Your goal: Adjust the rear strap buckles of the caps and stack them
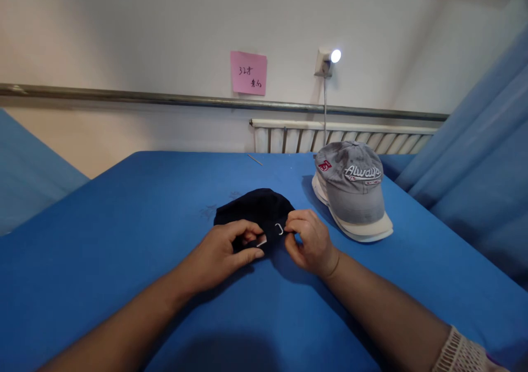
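Note:
A black cap (258,207) lies on the blue-covered table in front of me, its crown toward the wall. My left hand (231,248) is closed on the near left edge of this cap, and a small white tag or strap end (261,240) shows between thumb and fingers. On the right side, my right hand (307,240) pinches the cap's edge beside a silver buckle (279,229). What exactly lies between the right fingertips is hidden. The brim cannot be made out.
A stack of caps (350,187), grey with lettering on top and white below, stands at the right. A thin stick (254,159) lies near the back edge of the blue table (103,240). Behind are a metal rail (165,98), a radiator (289,138) and a blue curtain (482,141).

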A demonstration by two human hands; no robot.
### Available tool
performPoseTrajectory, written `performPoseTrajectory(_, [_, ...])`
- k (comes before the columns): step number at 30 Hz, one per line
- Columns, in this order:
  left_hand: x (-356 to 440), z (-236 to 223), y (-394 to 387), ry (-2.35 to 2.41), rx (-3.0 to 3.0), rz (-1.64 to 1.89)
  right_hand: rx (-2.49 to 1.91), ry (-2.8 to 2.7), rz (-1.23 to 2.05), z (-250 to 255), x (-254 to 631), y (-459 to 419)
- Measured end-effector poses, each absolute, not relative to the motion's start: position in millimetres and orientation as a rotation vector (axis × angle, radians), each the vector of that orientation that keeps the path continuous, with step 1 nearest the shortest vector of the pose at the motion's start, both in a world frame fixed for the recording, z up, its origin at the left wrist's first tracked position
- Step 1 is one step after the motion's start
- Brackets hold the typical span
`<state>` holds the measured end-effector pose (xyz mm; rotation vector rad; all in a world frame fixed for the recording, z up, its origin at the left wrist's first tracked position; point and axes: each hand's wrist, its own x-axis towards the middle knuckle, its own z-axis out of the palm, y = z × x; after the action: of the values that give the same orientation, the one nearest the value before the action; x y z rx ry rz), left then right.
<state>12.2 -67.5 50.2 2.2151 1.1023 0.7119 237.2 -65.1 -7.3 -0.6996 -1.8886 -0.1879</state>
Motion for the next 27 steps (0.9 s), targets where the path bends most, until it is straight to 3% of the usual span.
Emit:
performPoseTrajectory(8, [11.0, 45.5, -65.3, 1.031, 2.124, 0.738, -0.799, -2.147, -0.072, 3.6, 232.8, -71.4])
performPoseTrajectory(15, [11.0, 44.2, -64.1, 0.986, 2.088, 0.666, -0.848, -2.080, 0.122, -0.3, 226.1, -71.2])
performPoseTrajectory(27, [15.9, 44.7, -66.7, 1.072, 2.173, 0.802, -0.829, -2.100, 0.177, -3.3, 221.3, -70.3])
